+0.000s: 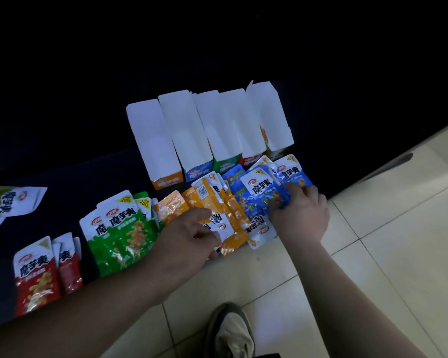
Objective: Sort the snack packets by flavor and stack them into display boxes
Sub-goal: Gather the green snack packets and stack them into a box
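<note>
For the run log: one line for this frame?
phase: sorting; left hand: grips orange packets; right hand: grips blue packets; display boxes: untouched

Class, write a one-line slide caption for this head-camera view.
Left hand grips orange packets, right hand grips blue packets, before five open display boxes.

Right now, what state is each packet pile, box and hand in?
White cardboard display boxes: open, standing in a row.
Orange foil packets: loose pile, gripped by left hand.
Blue foil packets: fanned pile, gripped by right hand.
Green foil packets: overlapped, untouched.
Red foil packets: lying flat, untouched.
</note>
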